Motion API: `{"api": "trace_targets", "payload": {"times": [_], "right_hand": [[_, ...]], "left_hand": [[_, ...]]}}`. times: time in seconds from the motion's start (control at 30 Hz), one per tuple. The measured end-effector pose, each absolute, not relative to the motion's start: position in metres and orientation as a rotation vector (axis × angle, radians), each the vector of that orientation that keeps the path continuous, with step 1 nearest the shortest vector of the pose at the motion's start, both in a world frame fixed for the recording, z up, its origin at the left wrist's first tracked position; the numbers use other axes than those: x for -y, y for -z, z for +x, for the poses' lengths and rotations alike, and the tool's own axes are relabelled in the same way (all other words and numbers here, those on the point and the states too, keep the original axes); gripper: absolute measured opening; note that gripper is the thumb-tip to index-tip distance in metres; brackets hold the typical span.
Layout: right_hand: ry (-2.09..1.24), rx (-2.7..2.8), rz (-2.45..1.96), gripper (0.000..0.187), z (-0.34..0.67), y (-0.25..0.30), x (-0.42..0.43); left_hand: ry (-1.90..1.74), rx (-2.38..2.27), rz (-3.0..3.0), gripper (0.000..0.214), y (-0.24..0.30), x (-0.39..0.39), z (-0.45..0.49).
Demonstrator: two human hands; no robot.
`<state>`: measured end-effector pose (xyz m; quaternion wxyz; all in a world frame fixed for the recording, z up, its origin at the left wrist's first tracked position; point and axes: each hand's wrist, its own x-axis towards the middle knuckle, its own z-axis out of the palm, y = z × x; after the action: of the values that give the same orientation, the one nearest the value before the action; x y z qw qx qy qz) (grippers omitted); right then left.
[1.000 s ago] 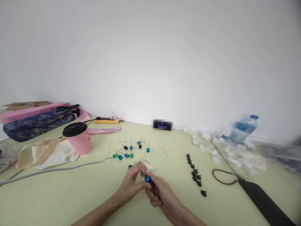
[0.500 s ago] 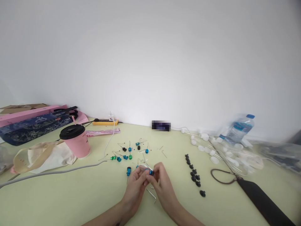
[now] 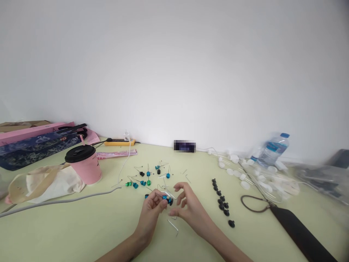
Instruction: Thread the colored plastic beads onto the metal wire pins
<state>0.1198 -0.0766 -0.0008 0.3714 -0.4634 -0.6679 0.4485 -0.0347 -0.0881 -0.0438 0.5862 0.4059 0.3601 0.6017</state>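
Note:
My left hand (image 3: 151,212) pinches a small blue knob with a black end (image 3: 167,199) above the pale green table (image 3: 81,233). My right hand (image 3: 188,207) hovers just right of it, fingers curled and spread, thumb and forefinger close to a thin metal pin (image 3: 172,217). Another bent metal pin (image 3: 173,226) lies on the table below the hands. Several blue, green and black knobs on wire pins (image 3: 147,176) are scattered beyond the hands.
A row of black knobs (image 3: 222,202) lies to the right, beside a black strap (image 3: 294,225). A pink lidded cup (image 3: 84,163), cloth bag (image 3: 43,182) and grey cable (image 3: 54,201) lie left. White caps and a water bottle (image 3: 271,150) sit at the back right.
The right hand has let go of the blue knob and opened its fingers, moving slightly right. The left hand keeps the knob. The view has shifted a little.

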Motion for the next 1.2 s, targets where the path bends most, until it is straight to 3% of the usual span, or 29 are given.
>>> {"api": "trace_targets", "payload": {"times": [0.1, 0.2, 0.3, 0.33, 0.4, 0.5, 0.57, 0.63, 0.67, 0.77, 0.93, 1.2], "right_hand": [[-1.257, 1.743, -1.155, 0.027, 0.120, 0.003, 0.075], [-1.427, 1.764, -1.057, 0.041, 0.119, 0.004, 0.074], [-1.395, 1.756, -1.019, 0.022, 0.121, 0.000, 0.074], [-1.345, 1.751, -1.023, 0.024, 0.121, -0.002, 0.073], [-1.282, 1.731, -1.048, 0.042, 0.122, -0.004, 0.072], [-1.401, 1.751, -1.035, 0.026, 0.121, -0.002, 0.071], [-1.536, 1.774, -0.985, 0.038, 0.120, 0.000, 0.072], [-1.547, 1.753, -0.989, 0.028, 0.120, 0.002, 0.075], [-1.501, 1.734, -1.025, 0.022, 0.120, 0.003, 0.076], [-1.369, 1.710, -1.132, 0.057, 0.120, 0.004, 0.077], [-1.208, 1.877, -1.015, 0.038, 0.117, -0.005, 0.084], [-0.324, 2.442, -0.837, 0.077, 0.118, -0.005, 0.106]], "left_hand": [[-1.393, -0.807, 0.956, 0.018, 0.048, 0.086, -0.036], [-1.400, -0.768, 0.957, 0.017, 0.051, 0.086, -0.035], [-1.414, -0.755, 0.941, 0.016, 0.051, 0.088, -0.035], [-1.416, -0.755, 0.935, 0.015, 0.051, 0.089, -0.035], [-1.419, -0.748, 0.928, 0.015, 0.050, 0.089, -0.035], [-1.411, -0.708, 0.934, 0.013, 0.050, 0.088, -0.034], [-1.406, -0.681, 0.935, 0.013, 0.049, 0.088, -0.035], [-1.422, -0.691, 0.929, 0.013, 0.048, 0.087, -0.036], [-1.437, -0.710, 0.926, 0.013, 0.047, 0.087, -0.037], [-1.465, -0.752, 0.930, 0.013, 0.043, 0.087, -0.040], [-1.452, -0.747, 0.950, 0.012, 0.041, 0.085, -0.044], [-1.511, -0.810, 0.935, 0.012, 0.048, 0.076, -0.050]]}}
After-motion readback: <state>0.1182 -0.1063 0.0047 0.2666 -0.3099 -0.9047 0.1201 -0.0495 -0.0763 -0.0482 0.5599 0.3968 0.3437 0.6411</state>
